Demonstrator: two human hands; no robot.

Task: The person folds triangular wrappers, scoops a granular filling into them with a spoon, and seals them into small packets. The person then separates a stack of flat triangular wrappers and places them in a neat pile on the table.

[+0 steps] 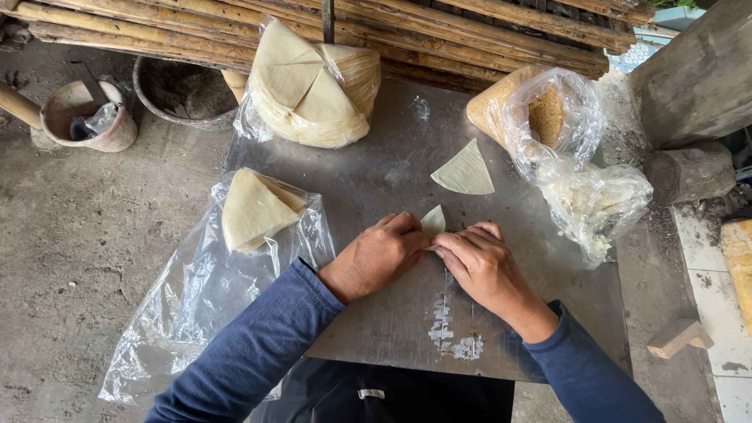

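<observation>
My left hand and my right hand meet over the middle of a metal sheet. Together they pinch a small pale wrapper, folded so one pointed corner sticks up between the fingers. Both arms wear blue sleeves. A single flat triangular wrapper lies on the sheet just beyond my right hand. A short stack of triangular wrappers rests on clear plastic to the left of my left hand.
A big bag of wrappers sits at the back. Bags of brown crumbs and white filling stand at the right. Two buckets are on the concrete floor at the left. Bamboo poles run across the back.
</observation>
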